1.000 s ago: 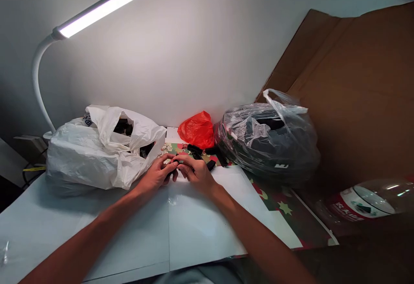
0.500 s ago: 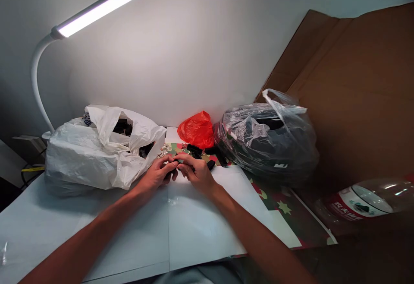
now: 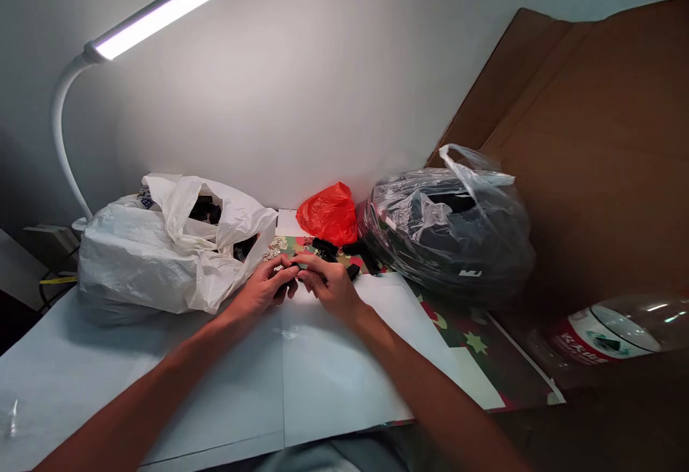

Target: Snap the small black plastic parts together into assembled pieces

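Observation:
Both my hands meet above the white table covering, pinching a small black piece [image 3: 294, 265] between the fingertips. My left hand [image 3: 268, 283] is closed on it from the left, thumb on top. From the other side my right hand [image 3: 327, 282] grips it with thumb and forefinger. The fingers hide most of the piece, so its exact kind does not show. Just behind the hands lie several black pieces [image 3: 369, 260] and a scatter of small pale metal-looking bits [image 3: 275, 246] on a patterned sheet.
A white plastic bag [image 3: 145, 264] with black pieces inside stands left. A red bag [image 3: 328, 214] and a clear bag of dark items [image 3: 452, 235] sit at the back. Cardboard [image 3: 603, 135] and a large bottle [image 3: 603, 332] are at the right; a lit lamp [image 3: 188, 9] hangs above.
The hands hold nearly the same pose around the black piece. The whole view has shifted slightly; no object is visibly picked up or put down.

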`<control>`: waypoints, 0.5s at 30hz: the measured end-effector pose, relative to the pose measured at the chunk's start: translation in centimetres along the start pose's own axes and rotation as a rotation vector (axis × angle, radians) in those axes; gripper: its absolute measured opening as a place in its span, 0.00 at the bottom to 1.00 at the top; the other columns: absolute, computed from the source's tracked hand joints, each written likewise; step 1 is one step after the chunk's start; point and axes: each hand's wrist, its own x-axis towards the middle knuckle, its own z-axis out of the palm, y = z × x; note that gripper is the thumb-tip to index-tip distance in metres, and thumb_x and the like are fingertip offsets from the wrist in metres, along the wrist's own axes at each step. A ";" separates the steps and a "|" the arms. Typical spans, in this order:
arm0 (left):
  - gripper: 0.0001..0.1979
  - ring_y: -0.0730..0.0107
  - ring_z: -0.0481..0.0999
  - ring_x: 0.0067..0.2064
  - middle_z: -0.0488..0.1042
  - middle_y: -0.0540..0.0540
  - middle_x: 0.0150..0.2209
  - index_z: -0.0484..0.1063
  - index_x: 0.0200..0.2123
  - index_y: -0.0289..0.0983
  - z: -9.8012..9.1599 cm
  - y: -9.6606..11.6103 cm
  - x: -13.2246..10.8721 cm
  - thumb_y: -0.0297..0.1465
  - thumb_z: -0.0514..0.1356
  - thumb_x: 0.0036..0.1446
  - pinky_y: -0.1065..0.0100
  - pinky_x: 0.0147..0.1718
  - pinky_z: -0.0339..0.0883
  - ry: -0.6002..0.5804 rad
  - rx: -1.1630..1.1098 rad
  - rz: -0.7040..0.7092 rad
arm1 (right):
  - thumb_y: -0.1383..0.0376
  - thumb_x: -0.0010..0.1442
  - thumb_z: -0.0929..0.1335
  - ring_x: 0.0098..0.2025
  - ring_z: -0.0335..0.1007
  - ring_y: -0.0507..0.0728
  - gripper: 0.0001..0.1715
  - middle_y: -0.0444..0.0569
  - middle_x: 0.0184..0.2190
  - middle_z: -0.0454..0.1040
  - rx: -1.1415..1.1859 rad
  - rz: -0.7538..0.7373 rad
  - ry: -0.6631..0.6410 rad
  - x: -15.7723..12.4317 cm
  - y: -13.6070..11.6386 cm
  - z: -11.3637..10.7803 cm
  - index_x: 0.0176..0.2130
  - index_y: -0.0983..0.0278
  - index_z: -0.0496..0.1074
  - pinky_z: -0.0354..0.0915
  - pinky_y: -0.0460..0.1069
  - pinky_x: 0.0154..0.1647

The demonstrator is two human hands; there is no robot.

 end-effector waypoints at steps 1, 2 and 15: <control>0.24 0.80 0.54 0.20 0.67 0.54 0.22 0.64 0.31 0.39 0.0 0.0 0.0 0.52 0.67 0.55 0.74 0.20 0.43 0.002 0.007 0.002 | 0.54 0.76 0.64 0.23 0.64 0.51 0.22 0.42 0.25 0.71 -0.003 -0.001 -0.001 0.0 0.0 0.0 0.58 0.63 0.77 0.67 0.46 0.29; 0.24 0.80 0.54 0.20 0.67 0.55 0.22 0.65 0.32 0.39 0.0 0.0 0.0 0.52 0.66 0.55 0.74 0.20 0.43 0.004 0.012 0.002 | 0.54 0.76 0.64 0.23 0.64 0.51 0.22 0.43 0.25 0.72 -0.006 -0.002 0.000 0.0 -0.1 0.0 0.58 0.63 0.77 0.67 0.46 0.29; 0.22 0.82 0.48 0.18 0.62 0.57 0.21 0.69 0.37 0.40 0.4 1.0 -0.7 0.51 0.67 0.55 0.74 0.18 0.38 0.002 -0.032 -0.062 | 0.52 0.75 0.65 0.23 0.64 0.51 0.22 0.44 0.26 0.73 0.035 -0.014 0.022 0.1 -0.3 0.0 0.56 0.63 0.78 0.67 0.46 0.29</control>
